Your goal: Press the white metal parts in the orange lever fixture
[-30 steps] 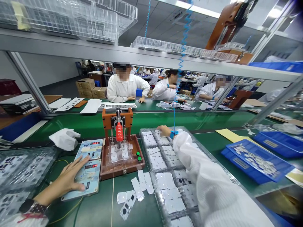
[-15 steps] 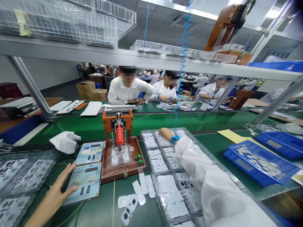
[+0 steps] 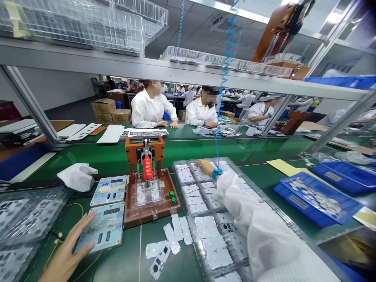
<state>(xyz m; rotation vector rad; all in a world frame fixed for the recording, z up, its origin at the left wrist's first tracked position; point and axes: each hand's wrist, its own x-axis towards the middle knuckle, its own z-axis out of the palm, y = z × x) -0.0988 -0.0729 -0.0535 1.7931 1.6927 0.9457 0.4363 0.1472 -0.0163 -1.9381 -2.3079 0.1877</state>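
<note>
My left hand (image 3: 70, 244) lies along the left edge of the lower light-blue digital display box (image 3: 108, 227), fingers stretched and thumb apart, holding nothing. A second display box (image 3: 109, 189) sits just beyond it. My right hand (image 3: 205, 168) reaches into a far compartment of the clear plastic tray (image 3: 197, 227), bent downward over flat silver-white plates (image 3: 216, 250). Its fingertips are hidden, so what they touch does not show. Between the hands stands a toggle press (image 3: 147, 196) with a red handle (image 3: 147, 167) and a clear fixture. Several loose plates (image 3: 176, 227) lie in front of it.
Blue bins (image 3: 317, 199) with small white parts stand at right beside yellow paper (image 3: 279, 168). Another plate tray (image 3: 26, 227) is at far left, near a crumpled white cloth (image 3: 78, 176). A metal shelf (image 3: 182, 72) crosses overhead. Co-workers (image 3: 151, 105) sit across the green bench.
My left hand has come slightly right, closer onto the lower display box. My right hand stays at the tray's far compartment. The co-worker opposite has turned and shifted their arms.
</note>
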